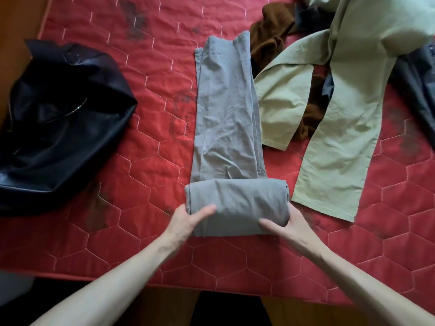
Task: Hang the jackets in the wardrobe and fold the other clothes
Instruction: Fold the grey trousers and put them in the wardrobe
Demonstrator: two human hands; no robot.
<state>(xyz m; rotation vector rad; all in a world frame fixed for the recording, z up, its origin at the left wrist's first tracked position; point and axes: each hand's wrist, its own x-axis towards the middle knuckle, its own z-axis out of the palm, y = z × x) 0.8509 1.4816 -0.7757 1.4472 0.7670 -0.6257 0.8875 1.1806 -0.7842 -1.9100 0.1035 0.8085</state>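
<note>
Head view: grey trousers [226, 118] lie lengthwise mid red quilt [146, 175], near end rolled. Left hand [188, 222] and right hand [286, 228] grip roll ends, thumbs over top.

Risk — uneven push skews roll, or loose layers slip out.

Fingers under roll hidden; dark garment [416, 74] at right edge cut off — type unclear.

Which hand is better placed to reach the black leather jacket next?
Probably the left hand: the black leather jacket with a zipper lies on its side of the rolled grey trousers; the right hand would cross over.
</note>
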